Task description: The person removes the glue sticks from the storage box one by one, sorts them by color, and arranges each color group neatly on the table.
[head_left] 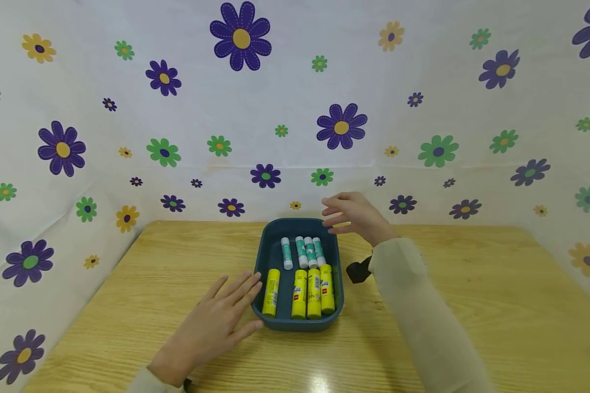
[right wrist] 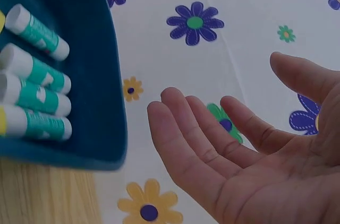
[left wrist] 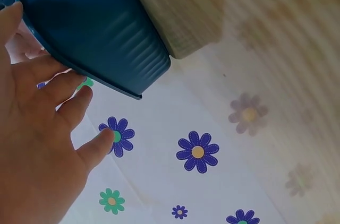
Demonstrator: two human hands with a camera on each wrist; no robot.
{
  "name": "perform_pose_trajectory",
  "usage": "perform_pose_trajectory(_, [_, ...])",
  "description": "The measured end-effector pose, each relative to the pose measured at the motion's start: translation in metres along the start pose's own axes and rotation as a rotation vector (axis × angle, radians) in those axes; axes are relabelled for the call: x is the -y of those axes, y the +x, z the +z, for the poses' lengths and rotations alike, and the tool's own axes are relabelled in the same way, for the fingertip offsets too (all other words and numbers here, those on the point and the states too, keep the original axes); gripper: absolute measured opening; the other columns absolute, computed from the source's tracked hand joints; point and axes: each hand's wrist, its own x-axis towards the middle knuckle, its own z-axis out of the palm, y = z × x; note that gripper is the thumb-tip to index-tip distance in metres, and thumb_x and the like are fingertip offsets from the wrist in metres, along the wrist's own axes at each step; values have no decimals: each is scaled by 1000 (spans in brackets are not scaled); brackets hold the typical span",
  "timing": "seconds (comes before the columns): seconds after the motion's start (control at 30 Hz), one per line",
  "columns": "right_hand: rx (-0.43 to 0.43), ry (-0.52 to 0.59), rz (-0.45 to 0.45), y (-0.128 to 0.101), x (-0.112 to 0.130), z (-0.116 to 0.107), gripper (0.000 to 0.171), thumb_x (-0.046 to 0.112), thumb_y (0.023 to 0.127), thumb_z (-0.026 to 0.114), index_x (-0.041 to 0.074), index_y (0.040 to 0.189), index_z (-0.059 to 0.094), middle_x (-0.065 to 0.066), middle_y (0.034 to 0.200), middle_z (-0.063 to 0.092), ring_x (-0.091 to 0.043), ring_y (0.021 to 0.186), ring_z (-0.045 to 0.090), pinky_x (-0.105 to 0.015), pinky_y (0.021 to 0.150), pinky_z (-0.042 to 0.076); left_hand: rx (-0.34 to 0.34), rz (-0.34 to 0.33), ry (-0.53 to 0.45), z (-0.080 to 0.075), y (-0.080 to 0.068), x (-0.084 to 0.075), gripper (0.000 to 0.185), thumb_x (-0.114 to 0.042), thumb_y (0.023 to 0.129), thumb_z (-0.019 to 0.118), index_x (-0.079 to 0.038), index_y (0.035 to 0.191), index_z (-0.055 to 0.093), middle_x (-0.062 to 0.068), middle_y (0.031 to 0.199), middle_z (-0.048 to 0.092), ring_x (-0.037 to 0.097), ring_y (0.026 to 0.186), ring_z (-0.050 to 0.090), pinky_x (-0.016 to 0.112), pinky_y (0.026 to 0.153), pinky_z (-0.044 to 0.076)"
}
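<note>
A dark blue plastic tray [head_left: 300, 326] stands on the table with glue sticks lying in it. In its near half, one yellow glue stick [head_left: 271, 293] lies at the left and three yellow glue sticks [head_left: 314, 295] side by side at the right. Smaller white-and-teal glue sticks [head_left: 310, 252] lie in the far half, one apart from three. My left hand [head_left: 213, 325], fingers extended, is at the tray's left rim; the left wrist view shows fingertips along it. My right hand [head_left: 356, 215] hovers by the far right corner, fingers loosely bent, holding nothing.
The tray rests on a light wood table [head_left: 192, 251]. A white cloth [head_left: 285, 87] with purple, green and yellow flowers hangs behind and along the sides. A black strap piece [head_left: 359, 271] shows at the right wrist.
</note>
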Motion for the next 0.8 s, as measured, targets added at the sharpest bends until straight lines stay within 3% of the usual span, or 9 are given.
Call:
perform_pose_trajectory(0.27, [30, 85, 74, 15, -4, 26, 47, 31, 92, 56, 1, 126, 42, -23, 126, 48, -36, 106, 54, -44, 86, 49, 12, 21, 14, 2, 0, 0, 63, -54, 94, 31, -11, 139, 40, 2, 147, 29, 18, 135, 20, 46, 109, 16])
perform_pose_trajectory(0.8, [48, 115, 140, 31, -14, 48, 44, 25, 91, 58, 2, 125, 43, -23, 126, 47, -38, 107, 54, -48, 87, 47, 25, 10, -71, 2, 3, -3, 61, -51, 95, 35, -8, 138, 41, 2, 147, 28, 17, 134, 23, 46, 104, 30])
